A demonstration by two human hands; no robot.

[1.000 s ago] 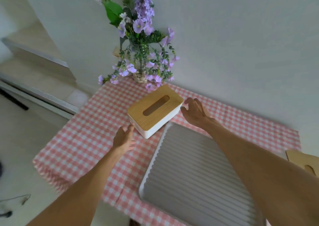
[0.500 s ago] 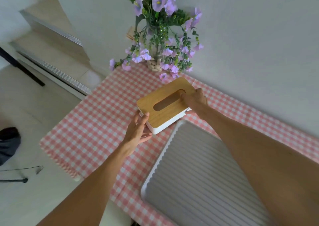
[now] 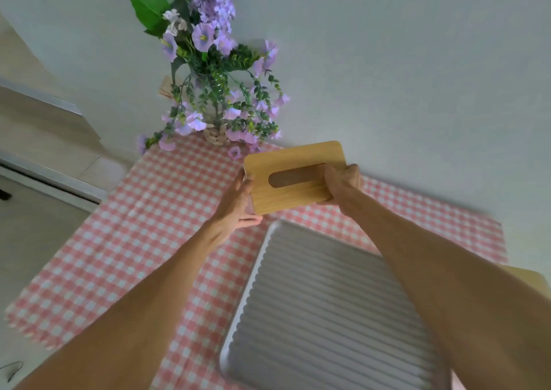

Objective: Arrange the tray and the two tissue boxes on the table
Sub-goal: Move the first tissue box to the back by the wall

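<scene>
A tissue box with a wooden slotted lid (image 3: 293, 163) is held up above the table, its lid tilted toward me. My left hand (image 3: 237, 203) grips its left end and my right hand (image 3: 341, 185) grips its right end. Below it lies the white ribbed tray (image 3: 322, 306) on the pink checked tablecloth (image 3: 143, 228). A corner of the second wooden-lidded tissue box (image 3: 533, 279) shows at the right edge, mostly hidden behind my right forearm.
A vase of purple flowers (image 3: 214, 91) stands at the table's back edge against the white wall. The table's left edge drops to the floor, with a step or ledge (image 3: 44, 163) further left.
Both hands closed on the ends of the tissue box and lifted it off the cloth, turning it square to me and moving it toward the wall.
</scene>
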